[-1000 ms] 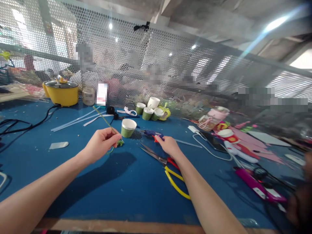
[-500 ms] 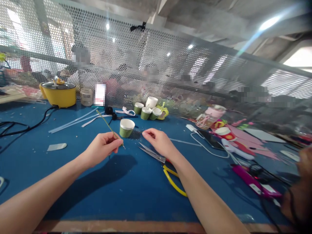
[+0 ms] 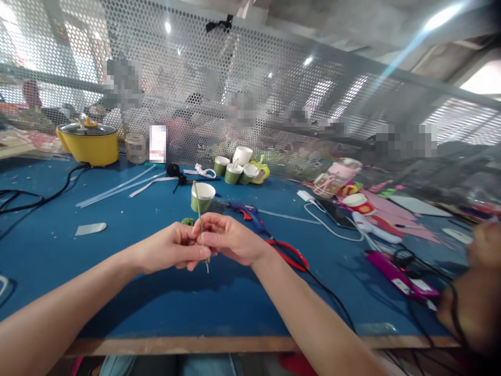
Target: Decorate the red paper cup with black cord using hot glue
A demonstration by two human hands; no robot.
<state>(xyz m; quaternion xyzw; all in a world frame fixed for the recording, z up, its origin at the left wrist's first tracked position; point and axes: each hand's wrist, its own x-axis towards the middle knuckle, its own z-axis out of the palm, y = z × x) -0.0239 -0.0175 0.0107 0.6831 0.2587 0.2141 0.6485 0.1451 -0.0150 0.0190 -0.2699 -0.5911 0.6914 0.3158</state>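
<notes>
My left hand [image 3: 176, 248] pinches a thin green stem [image 3: 199, 206], which stands nearly upright with a pale tip below the fingers. My right hand [image 3: 230, 237] meets it from the other side, fingers closed at the same stem; whether they hold a further small piece is hidden. Just behind the stem stands a green paper cup with a white inside [image 3: 203, 196]. A small dark-green tuft [image 3: 188, 222] shows behind the left fingers. Beyond the right hand lies a blue glue gun [image 3: 252, 215]. A red loop handle [image 3: 299, 256] sits beside the right forearm, partly covered by it.
Small green and white cups [image 3: 234, 173] cluster at the back. Left are a yellow electric pot [image 3: 90, 143], a jar [image 3: 135, 149] and clear sticks [image 3: 113, 188]. On the right are a phone [image 3: 336, 211], a magenta power strip [image 3: 399, 274], cables and another person's blurred hand [image 3: 485, 250].
My right hand has moved left and down to meet the left hand at the stem. The stem has swung more upright. The glue gun is uncovered; the scissors' blades and yellow handle no longer show.
</notes>
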